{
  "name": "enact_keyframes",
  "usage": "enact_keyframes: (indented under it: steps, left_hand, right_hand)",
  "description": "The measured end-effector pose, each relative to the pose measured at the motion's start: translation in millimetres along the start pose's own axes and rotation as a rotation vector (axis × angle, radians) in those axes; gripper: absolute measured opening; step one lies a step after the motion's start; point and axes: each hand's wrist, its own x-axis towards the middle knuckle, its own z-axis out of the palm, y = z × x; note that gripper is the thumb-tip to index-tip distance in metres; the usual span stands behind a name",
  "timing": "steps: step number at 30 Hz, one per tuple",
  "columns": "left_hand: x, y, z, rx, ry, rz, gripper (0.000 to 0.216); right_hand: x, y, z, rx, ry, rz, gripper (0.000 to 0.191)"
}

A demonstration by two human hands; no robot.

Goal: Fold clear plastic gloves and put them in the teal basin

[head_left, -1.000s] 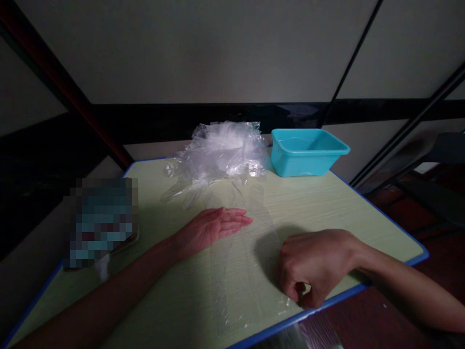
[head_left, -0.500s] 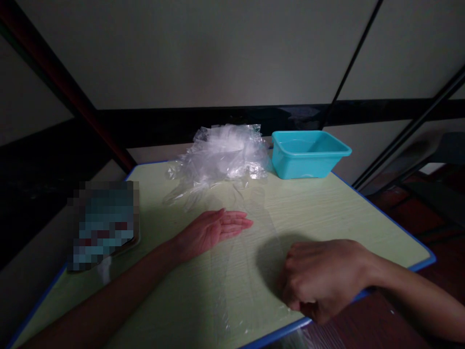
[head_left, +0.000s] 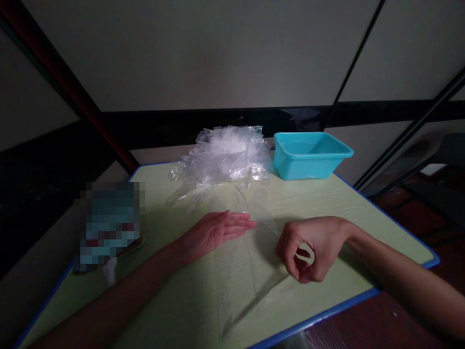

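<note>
A sheet of clear thin plastic, seemingly a plastic bag (head_left: 232, 286), lies lengthwise on the table (head_left: 356, 203). My left hand (head_left: 218, 230) rests across it on its edge, palm turned towards me, fingers straight and held together. To the right, my right hand (head_left: 308, 249) is curled in a pinch above the table. From its fingertips a raised fold of the plastic slants down towards the lower left. The fingertips are partly hidden, and the clear edge is hard to make out.
A heap of crumpled clear plastic bags (head_left: 225, 157) lies at the back of the table. Right of it stands a turquoise plastic basin (head_left: 308, 165). At the left edge is a blurred-out item (head_left: 109, 228). Behind the table rises a pale panelled wall (head_left: 218, 58).
My right hand has risen from the table's front edge, moving away from me, and the plastic's near right part has lifted with it. My left hand stays in place.
</note>
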Motion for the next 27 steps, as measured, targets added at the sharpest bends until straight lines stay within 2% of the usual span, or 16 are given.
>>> enact_keyframes:
  steps: [4, 7, 12, 17, 24, 27]
  left_hand:
    - [-0.5, 0.2, 0.8, 0.016, 0.013, -0.005, 0.037]
    - [-0.1, 0.5, 1.9, 0.009, 0.013, -0.008, 0.037]
    - [1.3, 1.2, 4.0, -0.001, 0.025, -0.012, 0.037]
    - [0.5, 1.3, 5.0, 0.009, 0.023, 0.002, 0.037]
    - [1.7, -1.7, 2.4, -0.004, 0.032, -0.001, 0.036]
    - [1.8, -2.3, 1.9, -0.006, 0.031, -0.001, 0.036]
  right_hand:
    - [-0.4, 3.1, -8.4, -0.016, 0.146, 0.008, 0.006]
    - [-0.1, 6.3, -12.9, -0.007, 0.208, 0.002, 0.005]
    - [0.3, 13.1, -15.0, 0.111, 0.213, 0.008, 0.004]
    - [2.1, 22.5, -12.7, 0.308, 0.278, 0.008, 0.006]
    - [7.1, 26.0, -8.6, 0.328, 0.306, -0.006, 0.012]
    - [8.8, 22.7, -9.4, 0.241, 0.309, -0.061, 0.013]
